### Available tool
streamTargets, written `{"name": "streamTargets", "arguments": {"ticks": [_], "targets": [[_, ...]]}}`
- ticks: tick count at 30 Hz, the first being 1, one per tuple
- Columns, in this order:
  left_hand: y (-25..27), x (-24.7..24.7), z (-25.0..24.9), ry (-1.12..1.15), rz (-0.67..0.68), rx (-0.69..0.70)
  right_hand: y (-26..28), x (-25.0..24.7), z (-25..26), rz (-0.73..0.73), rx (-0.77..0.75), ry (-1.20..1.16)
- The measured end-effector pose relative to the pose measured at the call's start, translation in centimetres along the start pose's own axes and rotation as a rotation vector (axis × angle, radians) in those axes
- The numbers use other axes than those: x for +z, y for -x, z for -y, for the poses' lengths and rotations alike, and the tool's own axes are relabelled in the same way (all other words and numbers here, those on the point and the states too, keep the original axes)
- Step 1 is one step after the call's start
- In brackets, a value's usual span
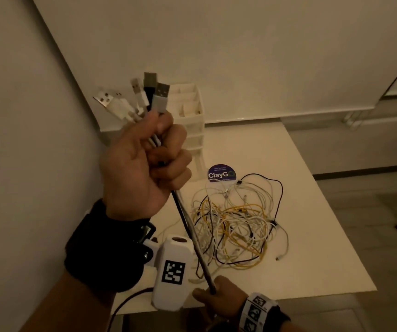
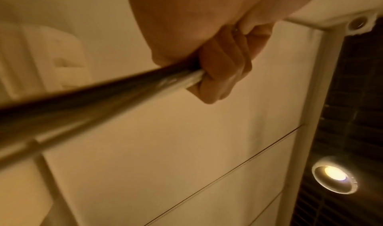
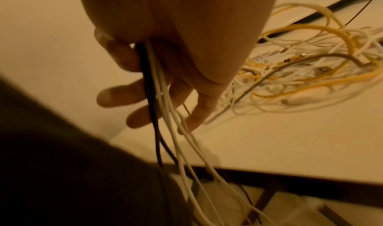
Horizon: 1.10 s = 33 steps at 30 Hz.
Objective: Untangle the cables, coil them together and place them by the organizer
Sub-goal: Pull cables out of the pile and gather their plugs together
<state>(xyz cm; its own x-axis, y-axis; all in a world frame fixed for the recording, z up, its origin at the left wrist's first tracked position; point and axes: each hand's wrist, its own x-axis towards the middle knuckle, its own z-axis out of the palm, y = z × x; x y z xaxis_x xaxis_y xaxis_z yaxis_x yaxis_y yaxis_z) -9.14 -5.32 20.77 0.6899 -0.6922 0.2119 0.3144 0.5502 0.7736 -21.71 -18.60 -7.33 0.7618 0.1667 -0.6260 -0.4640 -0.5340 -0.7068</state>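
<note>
My left hand [image 1: 159,149] is raised above the table's left side and grips a cable bundle [image 1: 192,238] in its fist. Several USB plugs [image 1: 160,97] stick up out of that fist. The bundle runs taut down to my right hand [image 1: 210,292] at the front edge, which pinches it. In the left wrist view the fingers [image 2: 223,68] are curled round the blurred bundle [image 2: 103,95]. In the right wrist view black and white cables [image 3: 159,98] pass through my right hand [image 3: 145,75] and hang below the table. A loose tangle [image 1: 238,221] of white, yellow and black cables lies on the table.
The white tiered organizer [image 1: 192,111] stands at the back left against the wall, partly behind my left hand. A round purple sticker [image 1: 220,173] lies between it and the tangle. The white table [image 1: 312,236] has bare surface at the right; floor lies beyond its front edge.
</note>
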Motion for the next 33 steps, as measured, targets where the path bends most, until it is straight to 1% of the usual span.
{"name": "streamTargets", "arguments": {"ticks": [3,6,8,11,15,17,18,20,22,23,25,27,28,29,30,32,33], "targets": [[-0.7,0.5,0.2,0.006,0.038,-0.021,-0.2,0.7,-0.7,-0.037,0.038,0.05],[-0.9,-0.1,0.9,-0.006,0.003,-0.035,0.1,0.5,-1.2,-0.01,0.061,0.079],[-1.0,-0.8,0.7,0.0,0.01,-0.042,0.8,-0.3,-1.1,-0.012,0.052,0.098],[-1.3,-1.1,0.3,0.059,0.055,-0.041,0.8,-1.2,-0.9,-0.049,0.05,0.083],[-2.3,-0.4,1.8,0.035,0.068,-0.036,0.2,-1.6,-0.6,0.009,0.025,0.113],[-2.9,-0.2,2.3,0.062,0.091,-0.064,0.9,-2.4,-1.2,0.027,-0.028,0.092],[-3.2,-0.1,2.4,0.061,0.088,-0.076,1.3,-3.1,-1.7,0.039,-0.072,0.086],[-3.5,-0.2,2.4,0.014,0.042,-0.083,2.7,-5.0,-2.9,0.069,-0.126,0.115],[-3.7,-0.3,2.8,-0.049,-0.022,-0.068,3.8,-7.6,-5.1,0.068,-0.157,0.202],[-3.9,-0.4,3.1,-0.074,-0.046,-0.055,4.2,-9.0,-6.2,0.073,-0.149,0.262],[-4.3,-0.4,3.7,-0.108,-0.069,-0.039,4.3,-11.9,-8.5,0.004,-0.102,0.371],[-4.6,-0.6,4.4,-0.135,-0.074,-0.046,3.8,-14.5,-10.4,-0.17,-0.014,0.548],[-4.7,-0.6,4.8,-0.15,-0.075,-0.058,3.4,-15.5,-11.2,-0.276,0.038,0.686],[-5.0,-0.6,5.3,-0.161,-0.075,-0.073,2.8,-16.3,-12.0,-0.348,0.073,0.817],[-5.2,-0.6,5.7,-0.163,-0.075,-0.089,2.4,-16.9,-12.6,-0.361,0.093,0.908],[-5.6,-0.5,6.5,-0.14,-0.08,-0.113,1.9,-17.1,-13.2,-0.324,0.102,1.005],[-5.8,-0.6,6.8,-0.128,-0.081,-0.116,1.5,-16.9,-13.8,-0.355,0.039,1.034]]}}
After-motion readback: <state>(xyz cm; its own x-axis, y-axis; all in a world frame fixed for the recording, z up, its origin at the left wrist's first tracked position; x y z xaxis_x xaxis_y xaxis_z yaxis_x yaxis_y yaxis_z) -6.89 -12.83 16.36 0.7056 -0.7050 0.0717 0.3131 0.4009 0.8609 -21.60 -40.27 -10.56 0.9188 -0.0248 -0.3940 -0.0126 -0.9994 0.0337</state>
